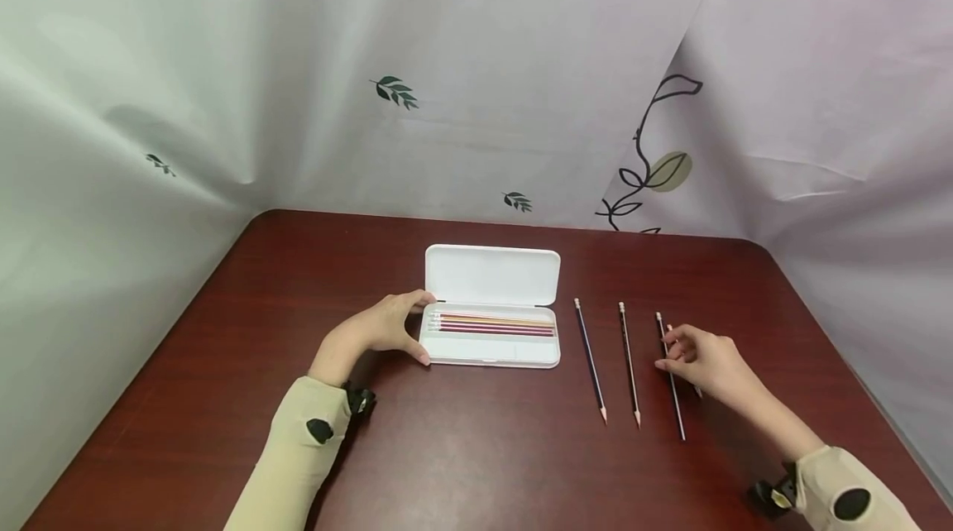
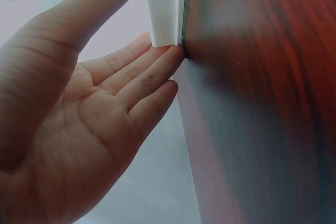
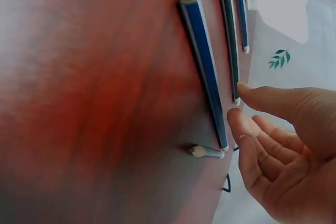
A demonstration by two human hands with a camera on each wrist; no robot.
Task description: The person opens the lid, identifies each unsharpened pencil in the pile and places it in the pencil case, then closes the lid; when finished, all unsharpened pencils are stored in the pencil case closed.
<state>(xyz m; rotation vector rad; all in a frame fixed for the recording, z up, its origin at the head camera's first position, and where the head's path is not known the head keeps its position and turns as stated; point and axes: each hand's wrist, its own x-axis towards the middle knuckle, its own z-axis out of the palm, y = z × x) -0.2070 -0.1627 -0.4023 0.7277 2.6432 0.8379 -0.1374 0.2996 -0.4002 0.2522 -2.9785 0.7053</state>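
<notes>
A white pencil case lies with its lid raised; several red and yellow pencils sit in its rear compartment. My left hand holds the case's left end, thumb at the front corner and fingers near the hinge. In the left wrist view, straight fingertips touch the white case. My right hand hovers over the rightmost pencils, thumb and fingers apart with nothing between them. Below it lie a blue pencil with a flat unsharpened end and another pencil with a sharpened tip, partly hidden in the head view.
Two more dark pencils, one blue and one darker, lie roughly parallel between the case and my right hand, tips toward me. The reddish-brown table meets a pale patterned curtain at its back and sides.
</notes>
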